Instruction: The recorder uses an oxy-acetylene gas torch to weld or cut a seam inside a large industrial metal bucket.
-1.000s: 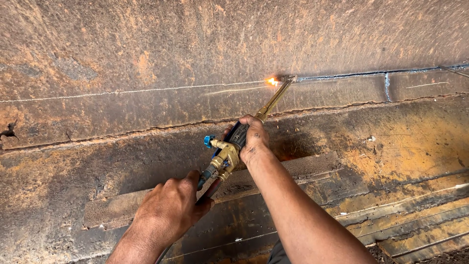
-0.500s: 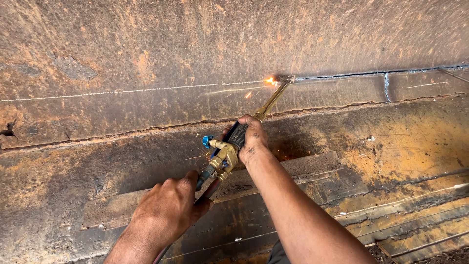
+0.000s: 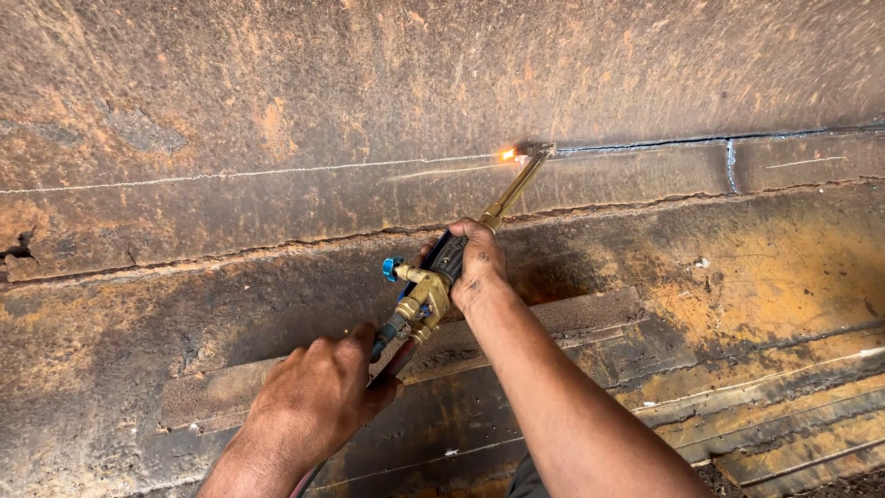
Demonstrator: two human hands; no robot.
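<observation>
Fingers [image 3: 466, 242] around brass cutting torch [image 3: 433, 286]

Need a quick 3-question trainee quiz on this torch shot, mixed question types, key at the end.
1. True or false: the flame at the torch tip sits on the chalk line across the rusty steel plate.
2. Which hand grips the torch body near the brass valves: A left hand, B right hand?
3. Fill in: the finished cut runs to the ____ of the flame.

Key: 1 true; 2 B; 3 right
</observation>
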